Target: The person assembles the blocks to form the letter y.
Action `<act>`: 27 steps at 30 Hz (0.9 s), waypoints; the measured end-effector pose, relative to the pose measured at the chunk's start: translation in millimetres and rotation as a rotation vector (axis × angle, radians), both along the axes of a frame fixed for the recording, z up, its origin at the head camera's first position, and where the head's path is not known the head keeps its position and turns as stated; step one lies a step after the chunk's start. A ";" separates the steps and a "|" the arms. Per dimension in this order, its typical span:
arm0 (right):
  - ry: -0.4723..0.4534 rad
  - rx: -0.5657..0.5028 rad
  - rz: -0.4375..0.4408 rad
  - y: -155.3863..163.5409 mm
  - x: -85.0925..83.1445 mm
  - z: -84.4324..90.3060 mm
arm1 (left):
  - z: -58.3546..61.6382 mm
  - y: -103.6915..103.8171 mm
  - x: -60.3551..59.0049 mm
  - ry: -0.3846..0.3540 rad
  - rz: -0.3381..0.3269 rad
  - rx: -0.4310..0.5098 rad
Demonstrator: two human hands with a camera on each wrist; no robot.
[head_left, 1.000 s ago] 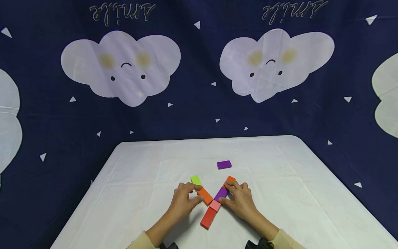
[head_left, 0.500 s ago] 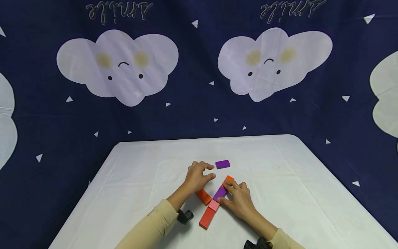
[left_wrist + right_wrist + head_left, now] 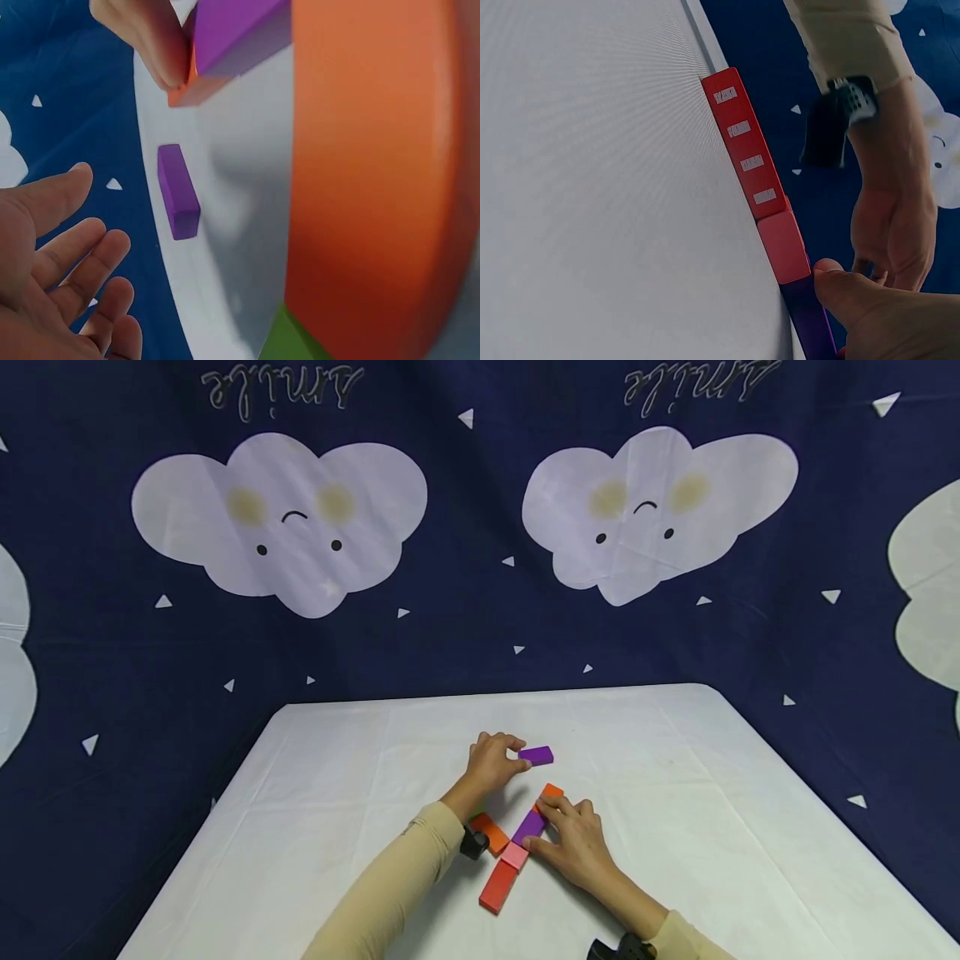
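Note:
My left hand [image 3: 492,762] reaches to the far purple block [image 3: 537,756], thumb and forefinger spread at its left end. In the left wrist view that hand [image 3: 64,277] has loose, parted fingers and does not grip the block. My right hand [image 3: 576,843] holds the near purple block [image 3: 529,827] with bent fingers, thumb at its lower end, forefinger by the orange block [image 3: 553,790] above. Below lie a pink block [image 3: 514,857] and a red block [image 3: 498,887] in line. Another orange block [image 3: 491,833] slants off left; a green block [image 3: 289,341] is mostly hidden behind my left wrist.
All the blocks lie on a white-covered table [image 3: 645,760]. A dark blue cloth [image 3: 480,643] with clouds hangs behind it. A black wrist camera [image 3: 474,842] on my left wrist is close above the slanted orange block.
My left hand has moved away from the slanted orange and green blocks, forward and right to the far purple block. My right hand stays in place on the row.

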State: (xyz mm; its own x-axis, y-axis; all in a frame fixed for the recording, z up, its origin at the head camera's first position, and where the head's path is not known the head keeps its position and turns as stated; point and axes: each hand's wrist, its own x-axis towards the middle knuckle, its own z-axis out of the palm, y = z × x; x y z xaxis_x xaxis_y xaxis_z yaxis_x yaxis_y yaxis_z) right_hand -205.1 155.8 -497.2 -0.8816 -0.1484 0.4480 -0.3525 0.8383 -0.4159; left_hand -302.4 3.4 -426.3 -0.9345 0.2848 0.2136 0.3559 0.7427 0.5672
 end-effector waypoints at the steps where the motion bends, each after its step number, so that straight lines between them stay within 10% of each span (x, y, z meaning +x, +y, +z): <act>1: -0.004 -0.001 0.000 -0.2 0.1 0.0 | -0.8 1.2 -2.3 -0.006 0.008 -0.009; 15: -0.029 -0.008 -0.001 -0.6 0.8 -1.0 | -14.2 15.0 -27.1 -0.093 0.070 -0.070; 27: 0.001 -0.003 -0.005 0.3 0.0 0.3 | -21.0 22.2 -35.6 -0.227 0.136 0.128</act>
